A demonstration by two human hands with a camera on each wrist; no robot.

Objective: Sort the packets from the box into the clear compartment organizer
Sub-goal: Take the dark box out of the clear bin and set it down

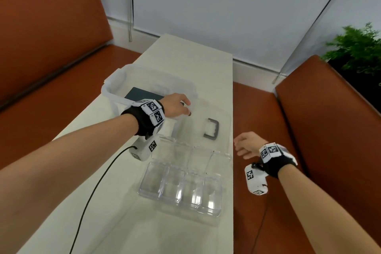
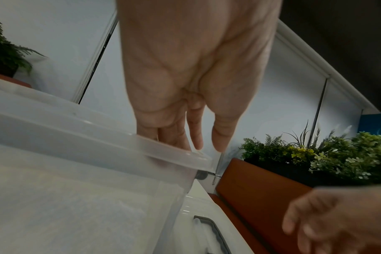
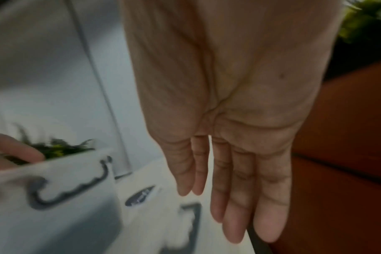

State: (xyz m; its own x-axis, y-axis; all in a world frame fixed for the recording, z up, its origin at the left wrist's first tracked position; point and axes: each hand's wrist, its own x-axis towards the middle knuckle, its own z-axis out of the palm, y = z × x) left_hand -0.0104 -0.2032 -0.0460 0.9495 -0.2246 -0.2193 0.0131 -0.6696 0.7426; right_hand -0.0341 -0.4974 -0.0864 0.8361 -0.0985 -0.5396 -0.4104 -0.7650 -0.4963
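A translucent plastic box (image 1: pixel 112 80) stands open on the white table. A dark flat packet (image 1: pixel 140 94) lies inside it. My left hand (image 1: pixel 186 108) is at the box's near right corner. In the left wrist view its fingers (image 2: pixel 174 137) go over the rim (image 2: pixel 76 123) and the thumb stays outside, pinching the rim. The clear compartment organizer (image 1: pixel 181 189) lies open and empty nearer me. My right hand (image 1: pixel 240 148) hovers off the table's right edge with straight fingers (image 3: pixel 235 197), holding nothing.
The box's clear lid with a grey handle (image 1: pixel 211 129) lies flat on the table (image 1: pixel 185 51) between box and organizer. A black cable (image 1: pixel 92 192) runs across the near left of the table. Orange bench seats (image 1: pixel 268 113) flank both sides; plants (image 1: pixel 358 47) stand behind.
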